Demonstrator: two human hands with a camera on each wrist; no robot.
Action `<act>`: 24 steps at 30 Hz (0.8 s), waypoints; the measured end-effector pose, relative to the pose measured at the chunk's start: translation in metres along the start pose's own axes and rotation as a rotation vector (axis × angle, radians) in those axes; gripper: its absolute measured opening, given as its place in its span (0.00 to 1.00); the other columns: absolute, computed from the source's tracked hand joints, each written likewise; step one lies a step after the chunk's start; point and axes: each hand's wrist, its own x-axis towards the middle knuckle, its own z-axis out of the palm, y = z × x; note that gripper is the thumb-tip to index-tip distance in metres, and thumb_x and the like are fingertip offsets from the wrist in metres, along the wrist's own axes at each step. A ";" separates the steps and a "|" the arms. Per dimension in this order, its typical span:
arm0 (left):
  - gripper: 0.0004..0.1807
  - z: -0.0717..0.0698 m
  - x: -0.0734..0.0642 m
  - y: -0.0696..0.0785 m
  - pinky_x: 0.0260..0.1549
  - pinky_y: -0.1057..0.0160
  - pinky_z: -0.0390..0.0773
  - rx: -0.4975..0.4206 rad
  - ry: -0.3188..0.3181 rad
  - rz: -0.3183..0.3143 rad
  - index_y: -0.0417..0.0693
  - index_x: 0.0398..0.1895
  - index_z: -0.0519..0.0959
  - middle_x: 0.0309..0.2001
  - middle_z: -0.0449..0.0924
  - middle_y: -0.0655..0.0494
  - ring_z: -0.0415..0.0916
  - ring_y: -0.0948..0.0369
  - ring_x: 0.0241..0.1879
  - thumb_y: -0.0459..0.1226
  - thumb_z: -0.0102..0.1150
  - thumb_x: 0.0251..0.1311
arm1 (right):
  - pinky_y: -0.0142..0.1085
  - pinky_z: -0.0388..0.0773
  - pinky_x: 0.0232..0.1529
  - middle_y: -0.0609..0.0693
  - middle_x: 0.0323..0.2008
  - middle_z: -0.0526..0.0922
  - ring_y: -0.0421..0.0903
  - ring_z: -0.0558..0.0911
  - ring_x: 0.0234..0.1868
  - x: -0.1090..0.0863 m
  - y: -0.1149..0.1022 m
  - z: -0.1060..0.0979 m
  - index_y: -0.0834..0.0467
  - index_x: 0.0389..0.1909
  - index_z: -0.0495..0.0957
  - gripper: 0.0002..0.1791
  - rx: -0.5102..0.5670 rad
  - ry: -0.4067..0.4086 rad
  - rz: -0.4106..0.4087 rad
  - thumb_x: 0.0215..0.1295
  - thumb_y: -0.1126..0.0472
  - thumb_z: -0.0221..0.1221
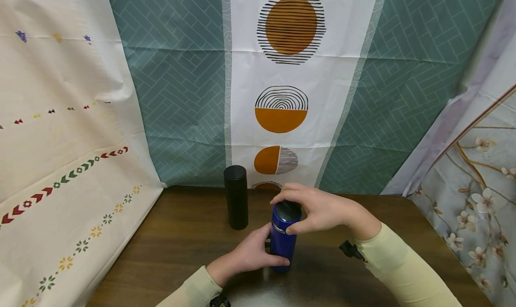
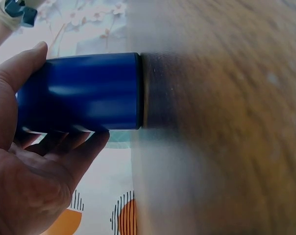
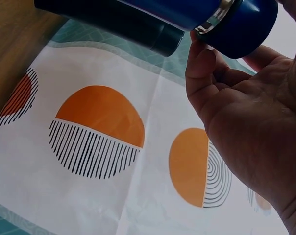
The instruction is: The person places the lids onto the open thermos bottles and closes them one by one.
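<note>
A blue flask [image 1: 282,248] with a glossy dark-topped cap [image 1: 289,212] stands upright on the brown table. My left hand [image 1: 253,252] grips its body from the left, thumb across the near side. In the left wrist view the flask's black-rimmed base [image 2: 139,90] meets the tabletop. From the right, my right hand [image 1: 320,206] holds the cap between thumb and fingers. The right wrist view shows a silver band [image 3: 217,17] between cap and body, with fingertips against the cap's lower edge. Cap threads are not visible.
A black flask [image 1: 238,204] stands upright behind and left of the blue one. Along the table's [image 1: 169,248] back edge hangs a green and white patterned cloth [image 1: 181,96]. Cream cloth [image 1: 72,154] borders the left, floral cloth [image 1: 479,226] the right.
</note>
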 end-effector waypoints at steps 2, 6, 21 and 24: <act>0.43 0.000 0.000 0.000 0.65 0.52 0.81 -0.001 0.000 0.001 0.69 0.77 0.71 0.65 0.83 0.68 0.82 0.64 0.64 0.54 0.84 0.61 | 0.39 0.85 0.52 0.38 0.58 0.75 0.43 0.78 0.56 0.000 0.000 0.001 0.39 0.71 0.78 0.32 0.003 -0.001 0.003 0.68 0.52 0.76; 0.44 0.000 0.000 0.000 0.65 0.52 0.81 0.000 0.002 0.004 0.69 0.77 0.72 0.65 0.83 0.68 0.82 0.64 0.64 0.54 0.84 0.60 | 0.39 0.85 0.51 0.38 0.58 0.75 0.43 0.77 0.56 0.000 0.001 0.001 0.39 0.71 0.78 0.32 0.003 0.000 0.000 0.69 0.52 0.76; 0.44 0.000 -0.001 0.002 0.65 0.49 0.82 -0.005 0.004 0.002 0.68 0.78 0.71 0.65 0.83 0.68 0.82 0.63 0.63 0.54 0.84 0.60 | 0.39 0.85 0.53 0.39 0.60 0.75 0.43 0.77 0.57 -0.003 0.006 0.006 0.39 0.73 0.77 0.32 0.007 0.019 -0.021 0.70 0.49 0.76; 0.44 0.000 -0.001 0.002 0.64 0.50 0.82 -0.004 0.005 0.003 0.68 0.78 0.71 0.65 0.83 0.67 0.82 0.63 0.64 0.54 0.84 0.60 | 0.41 0.84 0.56 0.39 0.62 0.75 0.43 0.77 0.59 -0.005 0.009 0.009 0.39 0.75 0.76 0.34 0.027 0.039 -0.032 0.71 0.48 0.75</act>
